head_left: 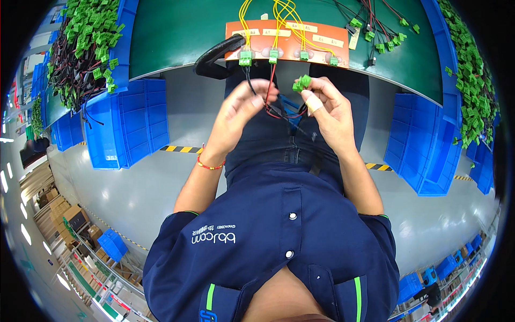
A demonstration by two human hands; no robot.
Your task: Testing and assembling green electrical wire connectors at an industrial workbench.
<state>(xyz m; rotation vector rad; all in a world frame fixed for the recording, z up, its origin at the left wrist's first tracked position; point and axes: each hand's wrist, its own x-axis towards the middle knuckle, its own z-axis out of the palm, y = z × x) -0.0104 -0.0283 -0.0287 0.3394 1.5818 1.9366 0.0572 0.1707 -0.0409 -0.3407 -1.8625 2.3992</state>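
Note:
My right hand point(331, 110) pinches a green terminal connector point(302, 83) between thumb and fingertips, below the front edge of the board; a pale wrap covers part of its thumb. My left hand point(241, 110) is beside the black and red wires point(271, 88), its fingers bent and blurred, so whether they grip a wire is unclear. An orange board point(233, 33) with pale labels lies at the table's near edge. Several green sockets point(273, 56) sit along it, with yellow wires point(277, 37) running away from them. Black and red wires hang from the two left sockets.
A black curved bar point(217, 55) juts from the board's left end over the green table point(171, 32). Loose wired connectors point(381, 45) lie at the right. Piles of green connectors point(88, 32) rest at both sides, above blue bins point(129, 123).

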